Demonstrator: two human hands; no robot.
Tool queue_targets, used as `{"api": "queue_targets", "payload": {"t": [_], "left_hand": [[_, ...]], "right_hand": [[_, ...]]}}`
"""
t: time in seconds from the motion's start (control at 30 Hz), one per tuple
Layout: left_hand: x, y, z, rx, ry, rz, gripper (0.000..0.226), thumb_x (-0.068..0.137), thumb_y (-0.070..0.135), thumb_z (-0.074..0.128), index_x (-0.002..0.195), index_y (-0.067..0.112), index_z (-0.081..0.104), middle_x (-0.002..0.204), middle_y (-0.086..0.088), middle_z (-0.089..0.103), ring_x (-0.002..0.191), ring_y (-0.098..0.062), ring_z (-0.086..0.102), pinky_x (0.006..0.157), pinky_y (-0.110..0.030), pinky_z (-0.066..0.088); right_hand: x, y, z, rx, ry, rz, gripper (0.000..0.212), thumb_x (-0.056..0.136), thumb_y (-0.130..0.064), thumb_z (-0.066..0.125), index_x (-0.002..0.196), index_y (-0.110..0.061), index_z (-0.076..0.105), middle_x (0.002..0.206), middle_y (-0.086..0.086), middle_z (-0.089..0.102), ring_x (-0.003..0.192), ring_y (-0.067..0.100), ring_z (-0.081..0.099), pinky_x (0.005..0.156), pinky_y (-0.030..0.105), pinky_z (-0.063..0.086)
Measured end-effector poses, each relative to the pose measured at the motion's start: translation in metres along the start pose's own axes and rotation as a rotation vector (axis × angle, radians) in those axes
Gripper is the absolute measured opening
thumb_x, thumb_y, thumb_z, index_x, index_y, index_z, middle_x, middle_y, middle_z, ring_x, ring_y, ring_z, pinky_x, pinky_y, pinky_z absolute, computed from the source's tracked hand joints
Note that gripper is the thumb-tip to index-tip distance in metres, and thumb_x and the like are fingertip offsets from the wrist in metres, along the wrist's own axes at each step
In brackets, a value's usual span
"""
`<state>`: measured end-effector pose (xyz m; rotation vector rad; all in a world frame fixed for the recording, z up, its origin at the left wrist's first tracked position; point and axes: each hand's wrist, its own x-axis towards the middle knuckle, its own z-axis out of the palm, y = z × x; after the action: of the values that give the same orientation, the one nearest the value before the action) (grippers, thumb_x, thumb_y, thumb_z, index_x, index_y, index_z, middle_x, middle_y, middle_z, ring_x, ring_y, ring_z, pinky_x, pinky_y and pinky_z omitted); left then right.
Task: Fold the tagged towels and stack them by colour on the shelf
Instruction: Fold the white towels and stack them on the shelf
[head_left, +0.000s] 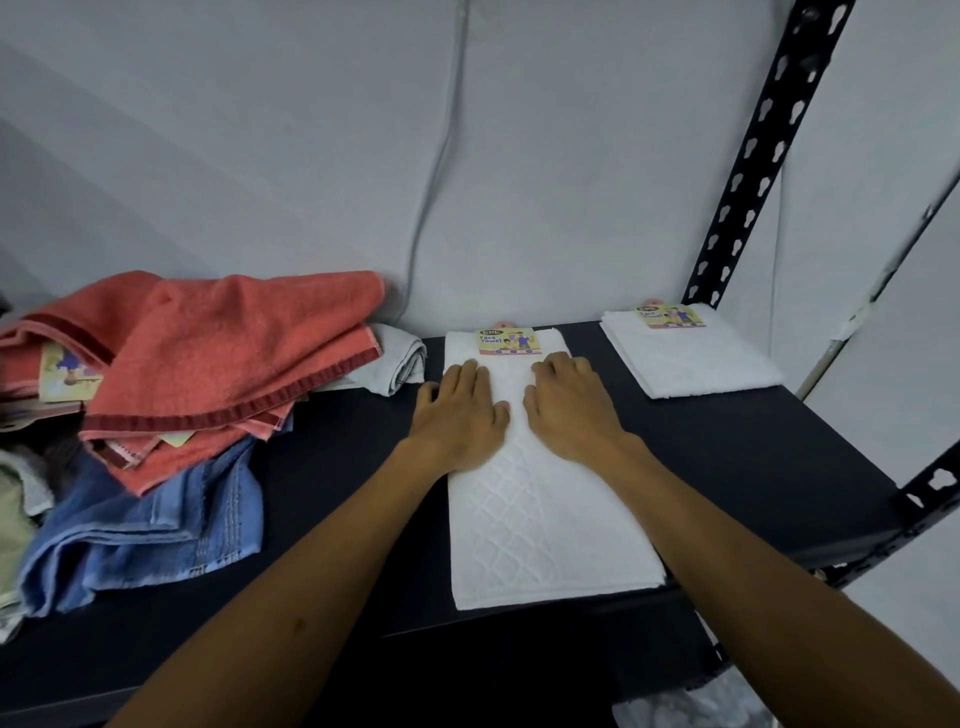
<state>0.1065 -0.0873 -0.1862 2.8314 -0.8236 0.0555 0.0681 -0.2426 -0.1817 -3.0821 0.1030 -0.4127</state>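
My left hand (460, 410) and right hand (569, 402) lie flat, fingers straight, side by side on the white towel (545, 509), pressing it to the shelf (332, 467) so the long fold stays crisp, I judge. Its tag (508, 341) sits just beyond my fingertips, kept on top to show. Further off to my right lies 1 folded white towel (691, 358), starting the white stack. Off to my left waits the heap: a red towel (228, 353) over a blue towel (135, 535).
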Motion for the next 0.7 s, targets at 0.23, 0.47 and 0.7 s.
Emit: {"api": "queue_targets", "payload": {"t": [0.23, 0.47, 0.7], "left_hand": [[0.011, -0.004, -0.015, 0.026, 0.174, 0.006, 0.039, 0.1, 0.036, 0.038, 0.124, 0.008, 0.05, 0.131, -0.008, 0.05, 0.125, -0.026, 0.041, 0.099, -0.046, 0.034], [0.039, -0.018, -0.012, -0.03, 0.05, 0.021, 0.051, 0.098, 0.046, 0.042, 0.126, 0.003, 0.047, 0.126, -0.013, 0.049, 0.118, -0.03, 0.047, 0.099, -0.043, 0.039], [0.041, -0.023, -0.005, 0.018, -0.185, -0.052, 0.079, 0.1, 0.057, 0.021, 0.155, 0.007, -0.005, 0.165, -0.007, -0.009, 0.151, -0.021, -0.011, 0.122, -0.044, -0.003]], "right_hand": [[0.012, 0.003, -0.012, 0.265, 0.068, 0.105, 0.035, 0.098, -0.026, 0.045, 0.12, -0.003, 0.058, 0.124, 0.014, 0.057, 0.114, 0.033, 0.051, 0.089, 0.041, 0.047], [0.038, 0.014, 0.006, 0.253, -0.015, 0.037, 0.031, 0.101, -0.031, 0.041, 0.106, -0.003, 0.055, 0.109, 0.01, 0.057, 0.097, 0.026, 0.053, 0.071, 0.033, 0.038], [0.05, 0.021, 0.022, 0.155, -0.179, -0.021, 0.063, 0.1, -0.044, 0.031, 0.146, -0.002, 0.024, 0.152, 0.013, 0.028, 0.14, 0.027, 0.025, 0.114, 0.044, 0.027]]}}
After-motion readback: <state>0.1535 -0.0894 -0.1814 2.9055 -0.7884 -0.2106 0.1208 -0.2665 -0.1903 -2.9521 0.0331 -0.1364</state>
